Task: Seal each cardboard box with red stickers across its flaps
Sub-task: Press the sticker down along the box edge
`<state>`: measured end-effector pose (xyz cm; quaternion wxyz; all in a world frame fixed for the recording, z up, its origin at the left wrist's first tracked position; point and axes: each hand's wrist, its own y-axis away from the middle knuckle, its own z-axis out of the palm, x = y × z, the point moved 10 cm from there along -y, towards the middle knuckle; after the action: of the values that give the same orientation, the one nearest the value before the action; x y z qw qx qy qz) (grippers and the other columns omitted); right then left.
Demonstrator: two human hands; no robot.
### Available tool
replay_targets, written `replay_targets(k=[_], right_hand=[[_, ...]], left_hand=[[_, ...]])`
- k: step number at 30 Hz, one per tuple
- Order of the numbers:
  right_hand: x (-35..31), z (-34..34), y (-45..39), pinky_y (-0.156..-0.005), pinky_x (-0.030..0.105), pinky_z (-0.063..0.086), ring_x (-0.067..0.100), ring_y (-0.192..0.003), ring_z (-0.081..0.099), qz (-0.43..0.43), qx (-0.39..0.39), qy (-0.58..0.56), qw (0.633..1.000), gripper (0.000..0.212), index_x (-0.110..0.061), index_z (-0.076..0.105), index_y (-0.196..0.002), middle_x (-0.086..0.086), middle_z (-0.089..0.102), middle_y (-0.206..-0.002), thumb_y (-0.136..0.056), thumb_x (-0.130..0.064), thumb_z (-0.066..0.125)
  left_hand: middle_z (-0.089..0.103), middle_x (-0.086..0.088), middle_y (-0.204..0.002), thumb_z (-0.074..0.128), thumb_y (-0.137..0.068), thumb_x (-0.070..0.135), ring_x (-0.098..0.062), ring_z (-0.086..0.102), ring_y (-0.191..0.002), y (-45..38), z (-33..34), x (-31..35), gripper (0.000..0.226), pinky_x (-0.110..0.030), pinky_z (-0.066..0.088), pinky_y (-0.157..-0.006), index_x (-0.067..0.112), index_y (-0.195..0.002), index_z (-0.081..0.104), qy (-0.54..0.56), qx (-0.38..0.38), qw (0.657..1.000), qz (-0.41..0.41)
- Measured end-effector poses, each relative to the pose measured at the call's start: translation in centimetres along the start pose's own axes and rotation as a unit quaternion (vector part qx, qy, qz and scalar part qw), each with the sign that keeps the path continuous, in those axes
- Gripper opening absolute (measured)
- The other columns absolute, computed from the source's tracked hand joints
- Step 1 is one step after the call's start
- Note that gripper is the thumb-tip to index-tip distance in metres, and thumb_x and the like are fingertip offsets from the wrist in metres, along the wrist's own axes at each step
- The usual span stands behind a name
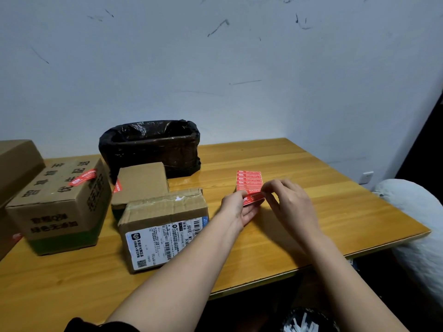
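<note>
Head view: my wooden table [311,164] fills the lower half, its yellow top smooth and glossy with long grain lines, and I place everything else from it. At the table's far edge sits a bin [153,146] lined with a crinkled, shiny black bag. On the table's left side stands the big printed box [60,204], dull brown cardboard with dark characters and a red sticker [84,177] stuck across its top flaps. Toward the table's middle, near its front edge, lies the labelled box [163,226], dented cardboard under clear tape, with a white shipping label on its near face. Behind it, between it and the bin, is a plain box [141,182], smooth and square-edged, with a red sticker [117,186] showing at its left edge. At the table's far left corner another brown box [16,164] is cut off by the frame.

Right of the table's middle, the sticker sheet [249,182] is a block of narrow red strips with white print, its near end lifted off the wood. My left hand [237,209] holds that near end, fingers curled under and thumb on top. My right hand [290,200] pinches the end of one strip with its fingertips.
</note>
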<state>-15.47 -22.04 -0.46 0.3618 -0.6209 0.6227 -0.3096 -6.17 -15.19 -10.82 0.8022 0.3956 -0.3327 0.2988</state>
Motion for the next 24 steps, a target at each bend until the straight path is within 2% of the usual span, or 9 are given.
replay_targets(k=[3,7,10,13,16,19,21,23,24], right_hand=[[-0.1,-0.1,0.1,-0.059,0.032,0.046,0.023,-0.066,0.060,-0.002,0.004,0.001,1.000,0.020,-0.014,0.061,-0.089,0.000,0.065,-0.077,-0.089,-0.030,0.049],[-0.7,-0.6,0.1,-0.061,0.027,0.033,0.023,-0.060,0.059,-0.019,0.010,0.005,1.000,0.013,-0.016,0.052,-0.093,0.002,0.067,-0.072,-0.091,-0.028,0.045],[-0.6,-0.5,0.3,-0.062,0.027,0.032,0.023,-0.060,0.061,-0.019,0.001,0.005,1.000,0.008,-0.018,0.047,-0.095,0.002,0.067,-0.071,-0.093,-0.026,0.044],[-0.2,-0.9,0.5,-0.065,0.028,0.036,0.021,-0.065,0.061,-0.011,0.008,0.000,1.000,0.014,-0.014,0.054,-0.096,0.001,0.068,-0.078,-0.094,-0.025,0.046],[0.8,-1.5,0.3,-0.068,0.030,0.042,0.016,-0.076,0.060,0.030,0.016,-0.027,0.999,0.023,-0.011,0.062,-0.095,0.000,0.067,-0.088,-0.094,-0.027,0.046],[1.9,-2.4,0.2,-0.067,0.028,0.045,0.012,-0.079,0.056,0.074,0.049,-0.071,0.994,0.018,-0.011,0.060,-0.095,0.000,0.064,-0.089,-0.092,-0.024,0.048],[2.7,-2.9,0.1,-0.067,0.025,0.043,0.008,-0.080,0.053,0.105,0.064,-0.097,0.988,0.012,-0.011,0.059,-0.094,-0.003,0.059,-0.089,-0.092,-0.021,0.052],[3.6,-3.0,-0.1,-0.067,0.021,0.042,0.005,-0.079,0.051,0.137,0.065,-0.118,0.981,0.001,-0.013,0.059,-0.090,-0.004,0.056,-0.089,-0.091,-0.013,0.059],[4.0,-3.0,-0.2,-0.067,0.018,0.041,0.004,-0.077,0.051,0.159,0.065,-0.128,0.977,0.006,-0.015,0.059,-0.089,-0.004,0.056,-0.088,-0.090,-0.010,0.062]], left_hand=[[0.069,-0.009,-0.066,0.044,-0.097,0.010,-0.018,0.067,-0.054,-0.1,0.1,-0.5,0.029,-0.027,0.054,-0.056,0.005,-0.123,0.054,0.010,-0.007,1.000,-0.019],[0.068,-0.011,-0.069,0.044,-0.094,0.009,-0.018,0.066,-0.051,-0.1,0.0,-1.0,0.030,-0.027,0.055,-0.052,0.003,-0.122,0.054,0.036,-0.007,0.999,-0.034],[0.069,-0.013,-0.067,0.041,-0.093,0.008,-0.020,0.067,-0.049,0.1,0.2,-1.3,0.025,-0.026,0.055,-0.050,0.000,-0.113,0.055,0.044,-0.017,0.998,-0.045],[0.068,-0.015,-0.070,0.039,-0.093,0.005,-0.019,0.066,-0.047,0.0,0.1,-1.4,0.018,-0.026,0.055,-0.050,-0.003,-0.097,0.055,0.035,-0.015,0.998,-0.046],[0.066,-0.014,-0.056,0.039,-0.093,-0.001,-0.019,0.065,-0.043,0.0,-0.1,-1.3,0.015,-0.026,0.054,-0.046,-0.004,-0.086,0.052,0.013,-0.009,0.999,-0.040],[0.064,-0.012,-0.066,0.045,-0.093,-0.002,-0.021,0.064,-0.054,0.0,-0.5,-0.9,0.007,-0.026,0.053,-0.043,-0.001,-0.095,0.051,-0.051,0.015,0.998,-0.016],[0.061,-0.009,-0.076,0.048,-0.093,-0.002,-0.020,0.062,-0.062,-0.2,-0.7,-0.5,0.015,-0.025,0.054,-0.043,0.003,-0.107,0.051,-0.123,0.023,0.992,0.007],[0.059,-0.007,-0.076,0.051,-0.093,0.000,-0.016,0.060,-0.058,-0.1,-0.4,-0.4,0.019,-0.024,0.053,-0.042,0.005,-0.112,0.053,-0.209,0.014,0.978,0.020],[0.059,-0.006,-0.073,0.053,-0.093,0.001,-0.013,0.058,-0.054,-0.1,-0.2,-0.3,0.016,-0.023,0.052,-0.041,0.004,-0.109,0.055,-0.258,0.008,0.966,0.027]])
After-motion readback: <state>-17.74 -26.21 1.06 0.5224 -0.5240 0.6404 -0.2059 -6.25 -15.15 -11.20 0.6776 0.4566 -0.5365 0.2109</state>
